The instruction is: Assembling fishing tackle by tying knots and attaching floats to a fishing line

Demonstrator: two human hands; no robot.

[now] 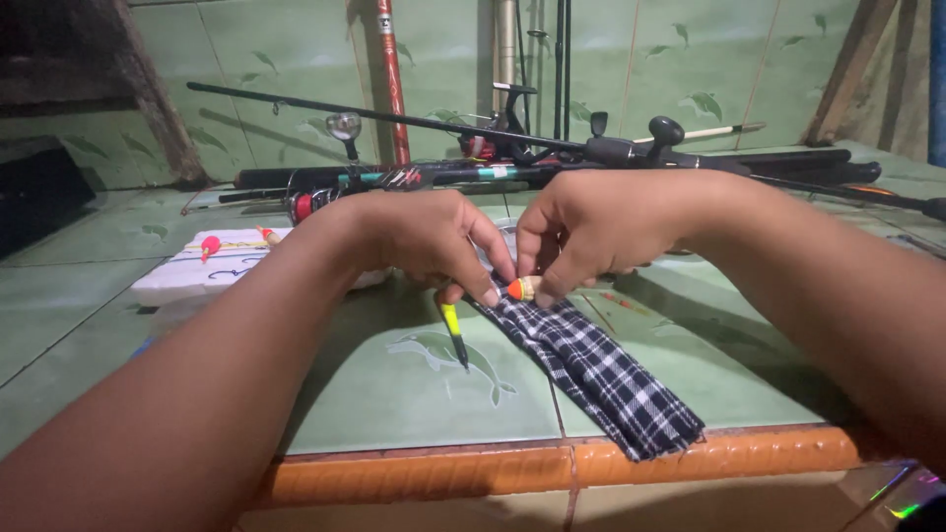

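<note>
a: what have my hands got?

b: from my feed, my left hand (419, 239) is curled nearly closed, fingertips pinched on a fishing float (455, 335) whose yellow stem and dark tip hang toward six o'clock. my right hand (591, 232) is curled too, thumb and forefinger pinched on the float's orange bulb, where both hands meet.

a: where does it sit?

b: just above the near end of a black-and-white checked cloth (591, 369), which runs toward five o'clock to the orange tile edge (424, 473). fishing rods (552, 163) lie at twelve o'clock, a white foam block (202, 271) at nine o'clock.
</note>
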